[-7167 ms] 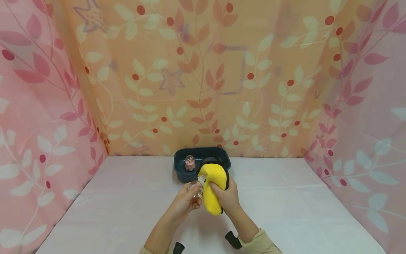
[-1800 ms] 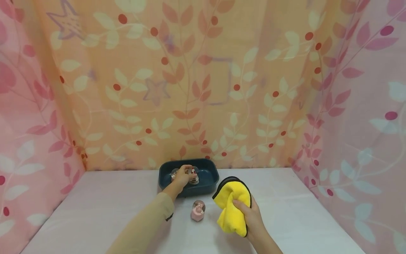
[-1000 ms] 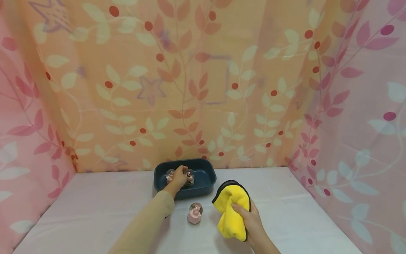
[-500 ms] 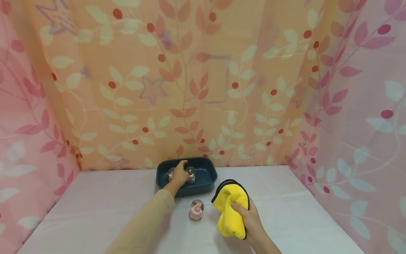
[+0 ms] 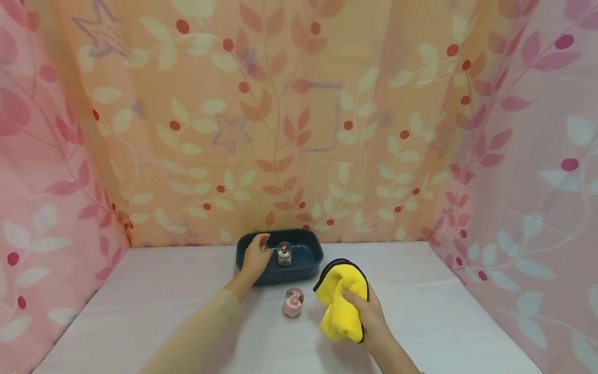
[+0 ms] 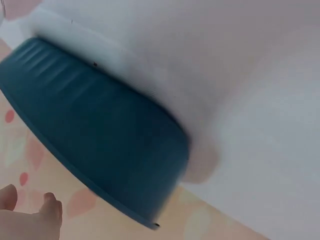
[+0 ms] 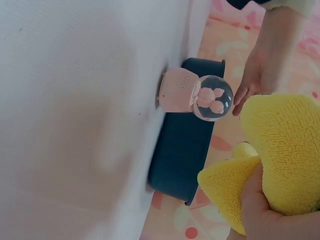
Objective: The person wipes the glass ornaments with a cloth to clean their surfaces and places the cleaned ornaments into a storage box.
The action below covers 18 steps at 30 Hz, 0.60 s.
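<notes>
My left hand [image 5: 257, 257] is over the left end of the dark blue tub [image 5: 307, 269], thumb and fingers apart with nothing seen between them. Just right of it, a small snow globe [image 5: 284, 254] with a whitish base and a tiny figure stands in the tub. That hand hides the tub's left part. My right hand [image 5: 371, 314] grips a bunched yellow cloth [image 5: 343, 306] with dark edging, thumb pressed into its folds, above the table. Between the cloth and the left forearm, a pink-based snow globe [image 7: 180, 90] stands upright on the table, in front of the tub.
A white cloth covers the table [image 5: 434, 311]. Behind the tub hangs an orange leaf-patterned curtain [image 5: 299, 130], with pink patterned curtains [image 5: 42, 171] at both sides.
About seven seconds ago both hands held a clear globe against the cloth. Over the last second my left hand has left the white-based globe and shifted left; the right keeps the cloth.
</notes>
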Motion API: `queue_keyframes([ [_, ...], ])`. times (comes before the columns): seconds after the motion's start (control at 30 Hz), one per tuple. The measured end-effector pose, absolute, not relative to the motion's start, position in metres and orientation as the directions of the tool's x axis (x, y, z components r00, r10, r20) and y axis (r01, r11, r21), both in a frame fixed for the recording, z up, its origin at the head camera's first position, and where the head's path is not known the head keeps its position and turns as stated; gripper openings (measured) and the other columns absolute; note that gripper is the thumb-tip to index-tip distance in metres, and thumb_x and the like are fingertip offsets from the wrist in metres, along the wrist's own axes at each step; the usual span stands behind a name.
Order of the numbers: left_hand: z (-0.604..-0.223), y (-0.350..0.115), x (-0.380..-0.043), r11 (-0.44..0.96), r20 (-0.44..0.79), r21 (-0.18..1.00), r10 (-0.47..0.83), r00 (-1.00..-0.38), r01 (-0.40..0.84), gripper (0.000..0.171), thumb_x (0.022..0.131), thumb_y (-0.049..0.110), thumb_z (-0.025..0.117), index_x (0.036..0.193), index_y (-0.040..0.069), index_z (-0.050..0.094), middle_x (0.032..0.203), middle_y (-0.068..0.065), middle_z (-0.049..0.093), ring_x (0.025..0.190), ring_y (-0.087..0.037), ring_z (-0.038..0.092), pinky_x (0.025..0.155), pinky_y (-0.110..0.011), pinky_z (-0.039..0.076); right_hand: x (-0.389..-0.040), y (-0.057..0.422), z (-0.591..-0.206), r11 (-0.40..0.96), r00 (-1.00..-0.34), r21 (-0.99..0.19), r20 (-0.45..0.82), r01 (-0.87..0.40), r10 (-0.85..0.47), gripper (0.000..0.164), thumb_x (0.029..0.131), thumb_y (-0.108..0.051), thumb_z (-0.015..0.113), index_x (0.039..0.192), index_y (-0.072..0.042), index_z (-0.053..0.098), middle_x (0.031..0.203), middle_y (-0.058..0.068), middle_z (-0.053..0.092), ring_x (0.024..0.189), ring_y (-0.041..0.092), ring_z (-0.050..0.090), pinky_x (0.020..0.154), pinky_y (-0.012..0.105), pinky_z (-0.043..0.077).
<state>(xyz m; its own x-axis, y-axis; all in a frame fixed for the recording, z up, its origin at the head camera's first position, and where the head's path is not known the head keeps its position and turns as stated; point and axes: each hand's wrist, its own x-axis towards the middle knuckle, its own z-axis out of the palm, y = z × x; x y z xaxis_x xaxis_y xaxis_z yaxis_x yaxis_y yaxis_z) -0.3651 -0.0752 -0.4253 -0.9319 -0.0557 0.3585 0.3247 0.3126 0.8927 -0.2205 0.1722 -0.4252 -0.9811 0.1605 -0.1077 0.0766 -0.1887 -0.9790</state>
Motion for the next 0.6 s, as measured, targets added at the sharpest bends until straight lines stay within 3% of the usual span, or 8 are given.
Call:
queue_keyframes([
  [0.33,-0.424,-0.086,-0.323,0.308,0.323,0.898,0.026,-0.946,0.315,0.037,0.092,0.003,0.064,0.124,-0.01,0.051,0.122,-0.026,0.058,0.116,-0.039,0.055,0.096,-0.045,0.045,-0.216,0.176,-0.42,-0.199,-0.983,-0.979,-0.088,0.054,0.164,0.057,0.091,-0.015,0.064,0.139,-0.008,0.034,0.108,0.006,0.054,0.091,0.018,0.058,0.078,0.033,0.051],
  [0.6,-0.432,-0.087,-0.297,0.228,0.264,0.931,0.115,-0.958,0.284,0.045,0.092,0.01,0.066,0.126,-0.013,0.047,0.122,-0.03,0.055,0.118,-0.046,0.051,0.099,-0.05,0.041,-0.214,0.176,-0.417,-0.223,-0.981,-0.973,-0.093,0.053,0.172,0.055,0.09,-0.014,0.065,0.137,-0.008,0.036,0.106,0.005,0.054,0.09,0.017,0.059,0.077,0.033,0.052],
])
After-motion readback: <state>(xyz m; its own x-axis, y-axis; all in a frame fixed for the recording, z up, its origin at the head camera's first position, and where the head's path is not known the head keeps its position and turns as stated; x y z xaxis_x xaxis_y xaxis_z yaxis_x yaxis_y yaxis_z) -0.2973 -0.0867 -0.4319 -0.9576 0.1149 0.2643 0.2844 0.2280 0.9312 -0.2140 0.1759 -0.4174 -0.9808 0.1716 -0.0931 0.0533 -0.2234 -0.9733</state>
